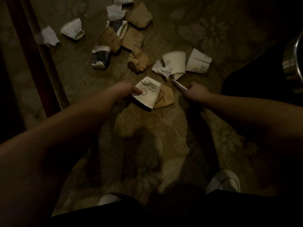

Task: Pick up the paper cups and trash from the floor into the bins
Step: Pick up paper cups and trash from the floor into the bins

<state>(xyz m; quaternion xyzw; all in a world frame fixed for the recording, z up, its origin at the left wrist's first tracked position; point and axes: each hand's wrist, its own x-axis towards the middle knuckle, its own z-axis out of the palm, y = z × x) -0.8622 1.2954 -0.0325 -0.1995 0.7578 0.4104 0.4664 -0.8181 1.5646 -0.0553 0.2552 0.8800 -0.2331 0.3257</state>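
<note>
Crouching over carpet (164, 145), cups (141, 51) littering its far half, bin (293, 59) gleaming at right edge; left hand (126, 92) pinching a white cup (146, 95), right hand (195, 92) clamping a flat scrap (179, 86); risking dropping either, thin pinches slipping en route to bin

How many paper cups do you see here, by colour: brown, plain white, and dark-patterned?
Brown paper cups: 5
Plain white paper cups: 5
Dark-patterned paper cups: 2
Total: 12
</note>
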